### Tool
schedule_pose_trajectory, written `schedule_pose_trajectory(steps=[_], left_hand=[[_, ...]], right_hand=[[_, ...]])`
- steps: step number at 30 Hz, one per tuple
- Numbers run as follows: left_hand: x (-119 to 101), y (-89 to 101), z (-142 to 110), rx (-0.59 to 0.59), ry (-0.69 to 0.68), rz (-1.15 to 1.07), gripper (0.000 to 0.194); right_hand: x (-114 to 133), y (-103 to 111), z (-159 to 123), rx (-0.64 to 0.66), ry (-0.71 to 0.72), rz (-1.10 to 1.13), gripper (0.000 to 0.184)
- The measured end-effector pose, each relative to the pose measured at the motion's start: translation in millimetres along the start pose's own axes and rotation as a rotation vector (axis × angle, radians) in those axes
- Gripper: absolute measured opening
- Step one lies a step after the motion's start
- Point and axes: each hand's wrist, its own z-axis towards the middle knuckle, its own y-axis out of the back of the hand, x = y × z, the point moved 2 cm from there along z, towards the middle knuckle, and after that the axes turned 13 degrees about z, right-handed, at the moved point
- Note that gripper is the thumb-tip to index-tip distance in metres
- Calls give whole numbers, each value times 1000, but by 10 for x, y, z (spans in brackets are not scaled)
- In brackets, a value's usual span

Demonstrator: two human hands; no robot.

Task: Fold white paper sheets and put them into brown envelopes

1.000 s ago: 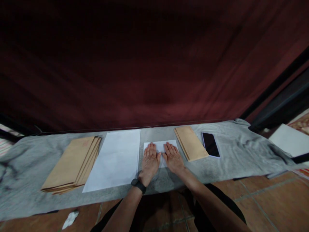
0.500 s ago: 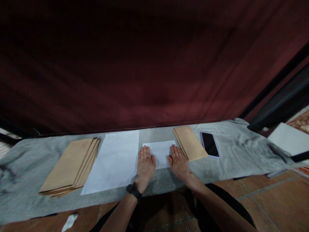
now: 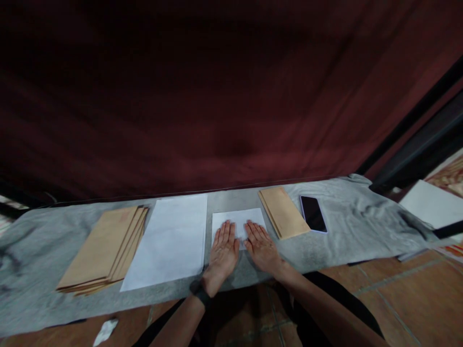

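A small white sheet of paper (image 3: pixel 237 216), apparently folded, lies flat in front of me. My left hand (image 3: pixel 223 250) rests palm down on its left part, fingers stretched out. On its right part lies my right hand (image 3: pixel 262 246), also flat with straight fingers. Both palms cover the paper's near portion, and the thumbs are a short gap apart. Just left of it is a larger stack of white paper (image 3: pixel 173 241). Close by my right hand, brown envelopes (image 3: pixel 284 212) lie at a slant.
A grey cloth (image 3: pixel 347 217) covers the long narrow surface. More brown envelopes (image 3: pixel 99 246) lie fanned in a pile at the left. A phone (image 3: pixel 313 214) with a dark screen sits right of the envelopes. Dark red fabric (image 3: pixel 231 120) hangs behind. Crumpled white tissue (image 3: pixel 105 331) is on the tiled floor.
Both hands have slid inward over the small paper, closer to each other and slightly nearer to me. The paper stays in place; the view has shifted a little.
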Motion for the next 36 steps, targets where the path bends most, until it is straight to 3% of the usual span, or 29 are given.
schedule_pose_trajectory(steps=[10,15,20,26,36], left_hand=[[168,-26,-50,20,110,36,57],[179,71,-29,9,152,86,57],[55,190,144,-25,87,62,57],[-77,112,349,17,2,-15,56],[40,93,297,46,56,87,58]], right_hand=[[-156,37,-87,-41,-62,-69,59],[-176,63,-100,-52,-111,-71,56],[-133,148,123,29,-167,10,55],[-71,67,417,113,-159,78,53],[-160,-3,363,98,-172,5,51]])
